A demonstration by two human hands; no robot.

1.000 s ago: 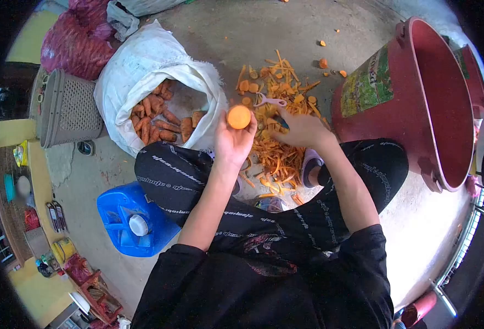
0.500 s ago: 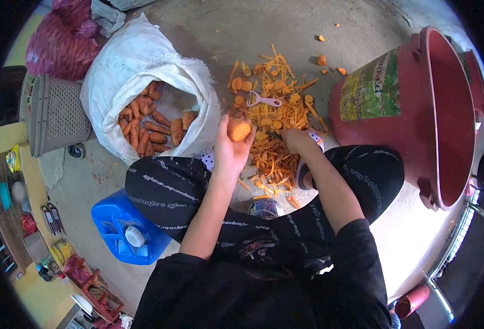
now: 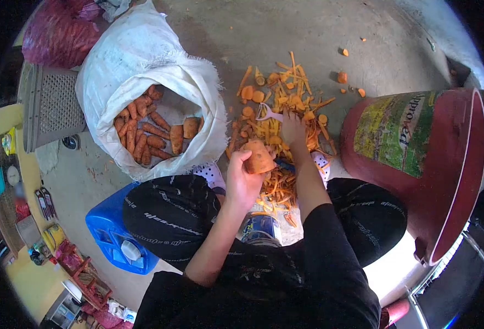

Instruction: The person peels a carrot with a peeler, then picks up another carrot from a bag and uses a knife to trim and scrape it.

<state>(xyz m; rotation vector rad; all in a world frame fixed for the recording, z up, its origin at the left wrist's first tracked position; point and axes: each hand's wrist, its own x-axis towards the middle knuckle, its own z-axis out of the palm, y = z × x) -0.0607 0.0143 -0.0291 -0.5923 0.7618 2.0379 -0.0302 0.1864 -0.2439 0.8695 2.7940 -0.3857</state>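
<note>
My left hand (image 3: 243, 180) grips a thick carrot piece (image 3: 259, 157), its rough orange side facing up. Over the pile of carrot peelings (image 3: 279, 183), my right hand (image 3: 293, 130) reaches forward with fingers stretched out. Its fingertips are at the handle end of a pale pink peeler (image 3: 270, 114), which lies on the peelings; whether they touch it is hard to tell. Cut carrot slices (image 3: 247, 92) lie around the peeler. Left of my hands, a white woven sack (image 3: 138, 60) stands open with several unpeeled carrots (image 3: 155, 130) inside.
A large red tub (image 3: 445, 181) lies tilted at the right. A blue jerrycan (image 3: 110, 233) is beside my left knee, and a can (image 3: 261, 227) stands between my legs. A grey crate (image 3: 55, 104) is behind the sack. Carrot bits (image 3: 342, 77) are scattered on the floor.
My right hand has moved forward across the peelings to the peeler's handle. The carrot piece in my left hand has turned from its cut face to its rough side. The camera view has shifted.
</note>
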